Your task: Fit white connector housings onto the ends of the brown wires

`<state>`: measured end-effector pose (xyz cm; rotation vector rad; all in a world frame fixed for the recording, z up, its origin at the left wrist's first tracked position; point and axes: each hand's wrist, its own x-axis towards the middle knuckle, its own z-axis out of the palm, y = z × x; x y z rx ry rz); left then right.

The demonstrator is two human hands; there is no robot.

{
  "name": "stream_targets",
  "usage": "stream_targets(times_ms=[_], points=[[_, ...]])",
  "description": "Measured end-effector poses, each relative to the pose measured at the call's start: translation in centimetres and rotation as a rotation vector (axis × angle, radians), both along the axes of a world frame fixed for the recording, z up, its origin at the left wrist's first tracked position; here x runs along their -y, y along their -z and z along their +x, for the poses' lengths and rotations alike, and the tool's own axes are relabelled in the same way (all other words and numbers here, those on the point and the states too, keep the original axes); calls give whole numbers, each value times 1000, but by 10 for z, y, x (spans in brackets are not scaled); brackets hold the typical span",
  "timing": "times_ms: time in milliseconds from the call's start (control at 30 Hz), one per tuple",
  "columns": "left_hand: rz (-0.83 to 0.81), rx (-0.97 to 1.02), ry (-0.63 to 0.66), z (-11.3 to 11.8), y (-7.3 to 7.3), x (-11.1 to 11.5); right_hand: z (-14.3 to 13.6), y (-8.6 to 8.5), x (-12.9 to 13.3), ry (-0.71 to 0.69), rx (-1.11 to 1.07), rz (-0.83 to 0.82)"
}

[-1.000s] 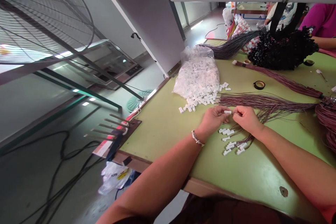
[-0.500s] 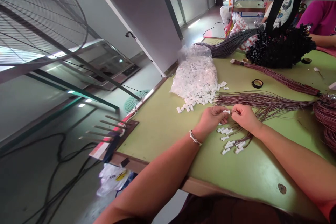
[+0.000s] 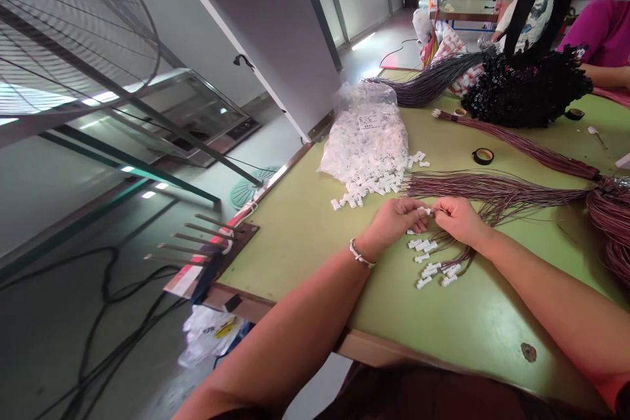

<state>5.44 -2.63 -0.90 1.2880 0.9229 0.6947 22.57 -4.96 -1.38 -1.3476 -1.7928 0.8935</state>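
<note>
Between thumb and fingers, my left hand pinches a small white connector housing. My right hand is closed on a thin brown wire right beside it, and the fingertips of both hands nearly meet. Whether the wire end sits inside the housing is too small to tell. Below the hands lie several white housings with wires attached. Behind them a long bundle of brown wires stretches across the table to the right. Loose white housings spill out of a clear plastic bag beyond my left hand.
On the green table are a black tape roll, a second tied wire bundle and a heap of black connectors. Metal prongs stick out at the left edge. A person in a purple sleeve is at far right.
Both hands stay nearly in place, still closed on the housing and the wire. The camera view has shifted slightly.
</note>
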Motion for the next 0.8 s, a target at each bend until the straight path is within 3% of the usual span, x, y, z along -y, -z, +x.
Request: stream_targets(times_ms=[133, 433, 800], points=[[10, -17, -5, 0, 0, 1, 0, 0, 0, -7, 22, -4], [58, -29, -145, 5, 4, 6, -5, -1, 1, 105, 161, 34], [87, -14, -121, 12, 10, 5, -7, -2, 2, 108, 238, 132]])
